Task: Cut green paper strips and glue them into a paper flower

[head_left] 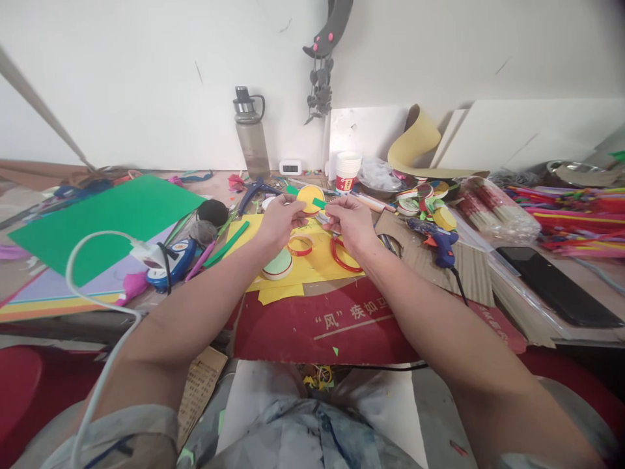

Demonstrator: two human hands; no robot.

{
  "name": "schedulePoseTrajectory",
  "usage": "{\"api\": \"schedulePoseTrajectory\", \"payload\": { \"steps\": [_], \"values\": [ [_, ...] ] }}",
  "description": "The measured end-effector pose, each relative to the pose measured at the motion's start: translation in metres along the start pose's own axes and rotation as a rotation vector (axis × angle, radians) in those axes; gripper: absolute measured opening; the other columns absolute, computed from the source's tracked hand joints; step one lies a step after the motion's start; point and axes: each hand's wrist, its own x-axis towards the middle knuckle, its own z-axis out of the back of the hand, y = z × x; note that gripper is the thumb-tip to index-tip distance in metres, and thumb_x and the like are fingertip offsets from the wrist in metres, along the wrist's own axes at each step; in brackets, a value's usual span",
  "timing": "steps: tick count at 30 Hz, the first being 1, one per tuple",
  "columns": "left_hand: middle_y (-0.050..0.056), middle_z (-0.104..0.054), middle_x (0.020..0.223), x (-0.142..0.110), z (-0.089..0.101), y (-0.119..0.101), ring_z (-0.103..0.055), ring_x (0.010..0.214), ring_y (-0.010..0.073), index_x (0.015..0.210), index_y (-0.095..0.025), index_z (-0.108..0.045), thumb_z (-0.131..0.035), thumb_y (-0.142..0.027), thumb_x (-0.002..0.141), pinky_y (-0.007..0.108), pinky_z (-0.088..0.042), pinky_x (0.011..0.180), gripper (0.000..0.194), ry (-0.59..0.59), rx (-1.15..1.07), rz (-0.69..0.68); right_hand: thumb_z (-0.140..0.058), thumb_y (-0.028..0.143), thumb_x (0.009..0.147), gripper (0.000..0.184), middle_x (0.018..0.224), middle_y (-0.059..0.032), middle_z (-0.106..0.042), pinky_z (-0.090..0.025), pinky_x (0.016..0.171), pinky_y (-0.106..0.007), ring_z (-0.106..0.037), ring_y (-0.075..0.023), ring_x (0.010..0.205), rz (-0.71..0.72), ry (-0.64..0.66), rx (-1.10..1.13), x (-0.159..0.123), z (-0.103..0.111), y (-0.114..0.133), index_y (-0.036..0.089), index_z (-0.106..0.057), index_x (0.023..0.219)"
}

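My left hand [283, 220] pinches the edge of a round yellow disc [307, 194], holding it up over the yellow sheet [317, 260]. From the other side my right hand [352, 221] is closed, its fingertips on a small green paper strip [319, 204] that lies across the disc's face. Whether the strip is stuck to the disc I cannot tell. Below my hands are a pale green disc with a red-edged rim [277, 266], a red ring [299, 245] and, partly behind my right wrist, red-handled scissors [342, 255].
Red cardboard [293, 326] lies at the table's front edge. A blue glue gun [439, 242] and a black phone [556, 286] are on the right. Leftward are a green sheet [107, 221] and a white cable [73, 260]. A water bottle [252, 140] and paper cups [347, 172] stand at the back.
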Motion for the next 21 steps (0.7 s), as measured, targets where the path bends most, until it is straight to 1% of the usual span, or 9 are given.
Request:
{"api": "schedulePoseTrajectory", "payload": {
  "steps": [3, 8, 11, 14, 21],
  "values": [
    [0.001, -0.071, 0.075, 0.002, 0.002, 0.001, -0.069, 0.064, 0.0107, 0.085, -0.018, -0.053, -0.07, -0.009, 0.082, 0.023, -0.051, 0.063, 0.019, 0.006, 0.011, 0.01, -0.076, 0.014, 0.067, 0.018, 0.057, 0.0082, -0.057, -0.055, 0.052, -0.02, -0.051, -0.0069, 0.051, 0.002, -0.024, 0.0, -0.001, -0.002, 0.002, 0.021, -0.06, 0.071],
    [0.0, -0.068, 0.068, 0.003, 0.003, 0.001, -0.068, 0.06, 0.0098, 0.08, -0.018, -0.051, -0.072, -0.008, 0.079, 0.022, -0.049, 0.059, 0.023, 0.024, -0.01, 0.029, -0.069, 0.009, 0.068, 0.015, 0.054, 0.0083, -0.055, -0.055, 0.049, -0.021, -0.049, -0.0072, 0.049, 0.003, -0.052, -0.012, -0.003, -0.005, 0.006, 0.02, -0.059, 0.068],
    [-0.001, -0.066, 0.065, 0.003, 0.002, 0.001, -0.068, 0.059, 0.0104, 0.08, -0.018, -0.051, -0.071, -0.007, 0.079, 0.021, -0.048, 0.056, 0.023, 0.045, -0.019, 0.03, -0.067, 0.005, 0.07, 0.016, 0.054, 0.0088, -0.055, -0.054, 0.048, -0.021, -0.048, -0.0067, 0.048, -0.005, -0.073, -0.026, -0.004, -0.007, 0.007, 0.019, -0.059, 0.067],
    [0.0, -0.069, 0.067, 0.002, 0.002, -0.001, -0.068, 0.059, 0.0102, 0.081, -0.017, -0.053, -0.068, -0.006, 0.08, 0.021, -0.048, 0.056, 0.019, 0.048, -0.016, 0.027, -0.066, 0.003, 0.071, 0.019, 0.054, 0.0089, -0.055, -0.052, 0.046, -0.021, -0.047, -0.0064, 0.047, -0.009, -0.081, -0.035, -0.004, -0.008, 0.01, 0.019, -0.059, 0.065],
    [0.001, -0.07, 0.068, 0.0, 0.0, -0.004, -0.067, 0.057, 0.01, 0.082, -0.017, -0.053, -0.068, -0.007, 0.081, 0.021, -0.048, 0.056, 0.018, 0.044, 0.016, 0.018, -0.064, -0.002, 0.074, 0.024, 0.053, 0.0087, -0.052, -0.054, 0.048, -0.022, -0.047, -0.0068, 0.047, -0.033, -0.097, -0.069, -0.006, -0.01, 0.015, 0.018, -0.057, 0.063]
  ]
}}
